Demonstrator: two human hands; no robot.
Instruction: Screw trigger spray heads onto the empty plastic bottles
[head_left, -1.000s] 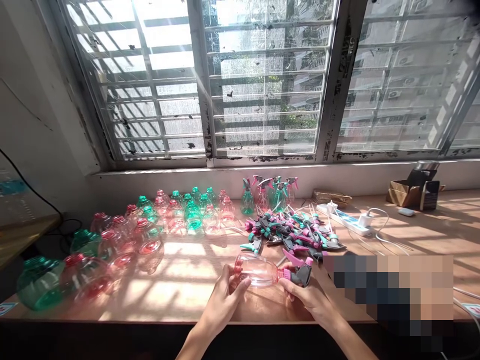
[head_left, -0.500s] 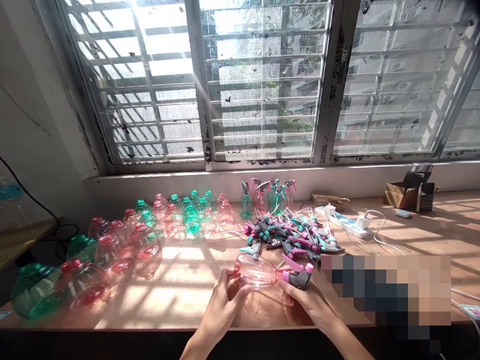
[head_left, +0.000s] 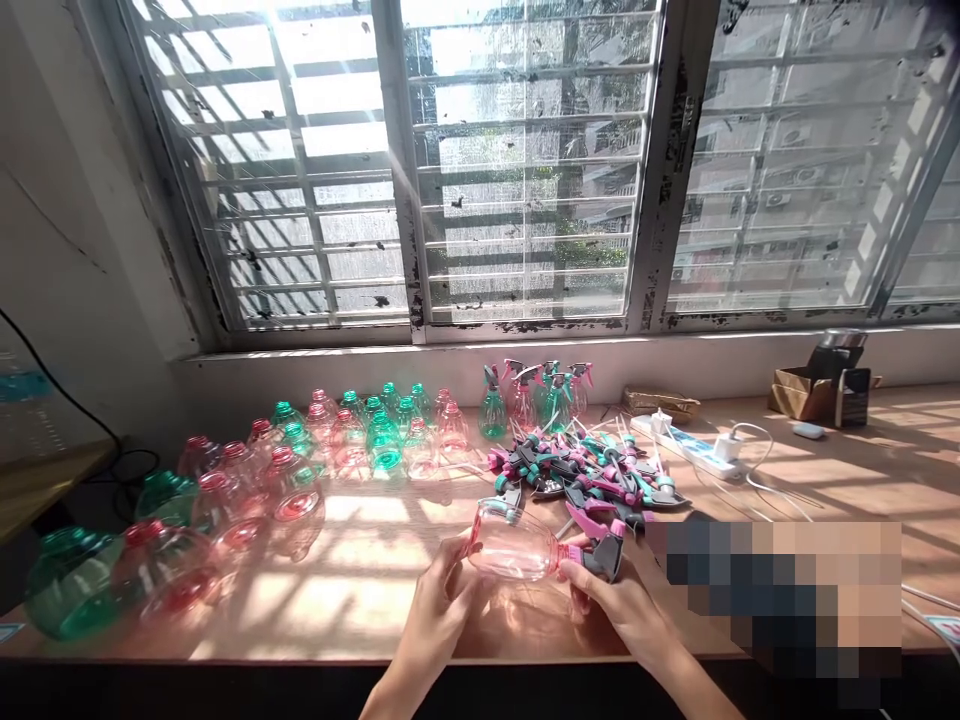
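A clear pink spray bottle (head_left: 514, 545) lies sideways between my hands, just above the table's front part. My left hand (head_left: 444, 592) is closed round its base end, at the left. On the right, my right hand (head_left: 609, 598) grips the neck, where a pink and grey trigger sprayer head (head_left: 600, 548) sits on the bottle. Some fingers of both hands are hidden behind the bottle. Just beyond it spreads a heap of loose sprayer heads (head_left: 581, 465) in pink, teal and grey.
Open pink and green bottles (head_left: 384, 440) stand in rows at the left. Several bottles with sprayers (head_left: 525, 400) stand by the wall. A power strip (head_left: 694, 447) with cables, a cardboard box (head_left: 795, 390) and a phone (head_left: 853, 396) are at the right. A blurred-out patch covers the front right.
My left thumb has shifted down off the bottle's side. The bottle and sprayer head have turned slightly in my hands, and the rest looks the same.
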